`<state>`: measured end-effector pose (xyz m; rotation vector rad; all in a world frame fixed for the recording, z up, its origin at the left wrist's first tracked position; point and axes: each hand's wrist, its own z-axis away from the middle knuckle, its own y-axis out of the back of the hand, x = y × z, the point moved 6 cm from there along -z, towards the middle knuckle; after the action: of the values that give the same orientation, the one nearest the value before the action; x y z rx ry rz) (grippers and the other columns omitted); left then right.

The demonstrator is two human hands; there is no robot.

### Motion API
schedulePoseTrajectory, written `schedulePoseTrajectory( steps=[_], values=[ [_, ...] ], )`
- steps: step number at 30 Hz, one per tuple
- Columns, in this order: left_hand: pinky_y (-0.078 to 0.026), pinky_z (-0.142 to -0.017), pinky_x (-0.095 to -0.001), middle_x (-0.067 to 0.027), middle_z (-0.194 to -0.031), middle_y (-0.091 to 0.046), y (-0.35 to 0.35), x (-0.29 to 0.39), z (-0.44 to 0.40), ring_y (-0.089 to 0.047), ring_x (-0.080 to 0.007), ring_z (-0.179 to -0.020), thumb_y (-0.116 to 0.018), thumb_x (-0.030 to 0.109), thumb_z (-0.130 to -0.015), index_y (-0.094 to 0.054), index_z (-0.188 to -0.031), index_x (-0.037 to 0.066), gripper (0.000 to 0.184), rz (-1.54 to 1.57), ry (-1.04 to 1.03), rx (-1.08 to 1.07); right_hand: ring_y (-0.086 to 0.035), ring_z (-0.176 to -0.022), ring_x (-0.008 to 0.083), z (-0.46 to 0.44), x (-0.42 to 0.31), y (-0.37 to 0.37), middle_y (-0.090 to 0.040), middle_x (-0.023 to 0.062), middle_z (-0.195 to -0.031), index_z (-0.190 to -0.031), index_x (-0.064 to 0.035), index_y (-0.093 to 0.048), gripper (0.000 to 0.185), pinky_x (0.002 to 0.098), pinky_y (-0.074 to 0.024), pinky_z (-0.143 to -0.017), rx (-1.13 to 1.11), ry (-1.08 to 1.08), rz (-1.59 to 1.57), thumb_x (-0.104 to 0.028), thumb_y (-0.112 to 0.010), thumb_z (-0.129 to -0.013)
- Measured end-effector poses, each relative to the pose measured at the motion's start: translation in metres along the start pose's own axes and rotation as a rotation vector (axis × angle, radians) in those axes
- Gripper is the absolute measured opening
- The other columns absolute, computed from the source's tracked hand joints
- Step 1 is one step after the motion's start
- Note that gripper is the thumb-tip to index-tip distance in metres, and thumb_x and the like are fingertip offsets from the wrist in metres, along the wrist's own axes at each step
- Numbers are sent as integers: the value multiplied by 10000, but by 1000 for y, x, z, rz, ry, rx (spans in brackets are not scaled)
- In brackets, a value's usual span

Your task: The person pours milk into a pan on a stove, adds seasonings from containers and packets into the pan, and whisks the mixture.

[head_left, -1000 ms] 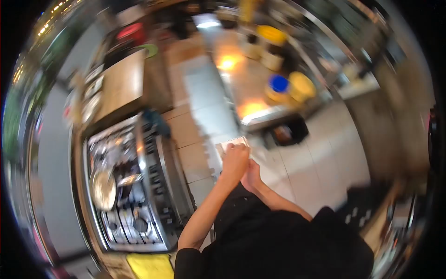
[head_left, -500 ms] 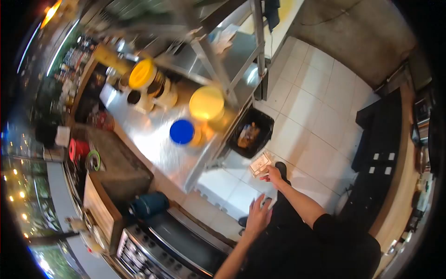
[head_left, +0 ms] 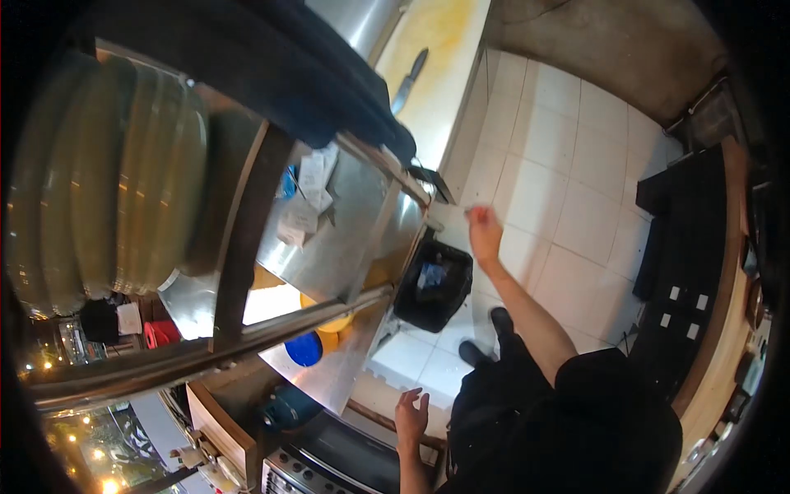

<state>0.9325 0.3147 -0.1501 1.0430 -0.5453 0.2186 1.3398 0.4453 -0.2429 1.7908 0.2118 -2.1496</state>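
My right hand (head_left: 485, 234) is stretched out over the floor tiles, beyond the black bin (head_left: 454, 306). Its fingers look curled together and are slightly blurred; what they hold, if anything, is too small to make out. Something pale and bluish lies inside the bin. Lower in the view, my left hand (head_left: 411, 418) hangs near the oven front with its fingers apart and nothing in them. A knife (head_left: 409, 81) with a dark handle lies on the long pale board (head_left: 436, 58), beyond my right hand.
A metal shelf frame (head_left: 247, 239) with stacked rounded items (head_left: 107, 181) fills the left. Paper slips (head_left: 309, 198) lie on the steel surface, a blue lid (head_left: 304, 349) below. The stove (head_left: 288, 477) is at the bottom, a black cabinet (head_left: 691, 272) at right.
The view has swung toward the shelf and board. My hands have separated; my right hand reached forward past the bin, and the pale packet it held no longer shows there. My left hand stays open.
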Motion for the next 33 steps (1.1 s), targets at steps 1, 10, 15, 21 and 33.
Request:
schedulePoseTrajectory(
  steps=[1, 10, 15, 21, 33],
  values=[
    [-513, -751, -415, -173, -960, -665, 5, 10, -9, -655, -335, -853, -666, 193, -854, -668, -1009, 27, 227, 23, -5, 26, -563, -811, 124, -23, -69, -1, -628, 41, -850, -928, -21, -599, 251, 270, -468, -740, 23, 202, -187, -255, -665, -864],
    [-510, -802, -399, -154, -1023, -661, 97, 208, -102, -649, -314, -919, -622, 106, -882, -613, -1107, 31, 238, 378, -503, 304, -520, -703, 369, 31, -403, -44, -561, 182, -749, -851, -19, -562, 205, 413, -403, -637, -251, 1062, 79, -205, -646, -876],
    [-446, -907, -393, -195, -1118, -604, 215, 358, -96, -586, -359, -1013, -559, 155, -918, -490, -1232, -31, 372, 326, -1093, 695, -449, -507, 376, 62, -398, 10, -492, 160, -571, -598, -49, -488, 347, 439, -366, -522, -190, 1125, -7, -184, -640, -879],
    [-397, -927, -319, -176, -1125, -582, 276, 470, -125, -547, -223, -1021, -416, 262, -1006, -485, -1219, -57, 390, 579, -728, 735, -483, -530, 374, 83, -360, 41, -473, 173, -590, -657, -17, -518, 356, 417, -391, -511, -523, 911, -99, -254, -590, -912],
    [-464, -611, -385, -112, -754, -608, 121, 387, -155, -607, -235, -690, -460, 395, -978, -556, -998, -27, 433, 709, -478, 1105, -534, -1039, 364, 44, -467, 7, -511, 193, -1162, -1129, -6, -540, 426, 401, -441, -908, -1060, 1130, -287, -176, -710, -778]
  ],
)
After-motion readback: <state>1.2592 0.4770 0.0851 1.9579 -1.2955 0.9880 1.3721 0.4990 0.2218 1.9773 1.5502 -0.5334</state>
